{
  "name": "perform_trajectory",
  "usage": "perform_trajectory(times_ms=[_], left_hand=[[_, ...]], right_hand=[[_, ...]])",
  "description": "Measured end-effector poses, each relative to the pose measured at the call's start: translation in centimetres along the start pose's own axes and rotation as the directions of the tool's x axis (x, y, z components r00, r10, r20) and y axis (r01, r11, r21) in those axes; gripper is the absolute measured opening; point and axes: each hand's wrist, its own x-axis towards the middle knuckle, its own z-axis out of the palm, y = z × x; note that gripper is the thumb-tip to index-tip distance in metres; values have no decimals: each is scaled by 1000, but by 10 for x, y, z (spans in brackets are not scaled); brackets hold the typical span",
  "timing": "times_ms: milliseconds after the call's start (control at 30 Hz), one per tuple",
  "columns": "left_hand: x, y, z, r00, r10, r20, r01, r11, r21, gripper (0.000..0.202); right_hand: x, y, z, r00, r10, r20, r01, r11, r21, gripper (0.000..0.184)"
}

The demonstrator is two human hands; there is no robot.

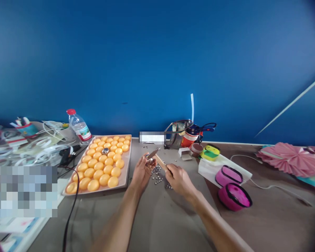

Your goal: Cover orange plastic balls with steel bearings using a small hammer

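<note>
Near the middle of the table, my right hand (180,179) is closed around the wooden handle of a hammer (161,162). Its dark metal head lies crosswise over my left hand (144,170), whose fingers are curled around a shiny silver studded piece (150,161). The hammer head partly covers that piece, so its full shape is hidden. Small silver metal balls (157,180) lie scattered on the table between and beyond my hands. To the left, a shallow tray (126,171) holds rows of orange-yellow balls (103,169) and one silver studded ball (105,151).
A water bottle (80,126) stands behind the tray, beside tangled white cables (28,150). A black cable (73,210) crosses the front left. At the back are a small white box (185,154) and an orange container (189,140). Pink pouches (235,197) and pink folded paper (291,159) lie right.
</note>
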Motion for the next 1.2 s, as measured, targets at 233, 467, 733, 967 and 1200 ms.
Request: perform_trajectory(times_ms=[233,467,733,967,1200], left_hand=[[-1,2,4,1000,16,-22,-16,1000,-10,18],[-2,6,7,1000,-23,2,23,1000,-16,27],[3,4,-2,998,-61,-36,59,998,-36,30],[-1,5,5,997,-36,-61,38,999,35,31],[-1,5,4,996,-42,-76,46,997,58,32]], right_hand=[[-1,-1,-1,997,-43,-64,41,999,-32,18],[3,9,-3,992,116,-57,-118,992,-38,19],[5,58,18,953,303,30,-298,949,-97,23],[1,59,22,948,319,26,-304,923,-237,30],[0,44,16,989,140,55,-113,932,-344,29]])
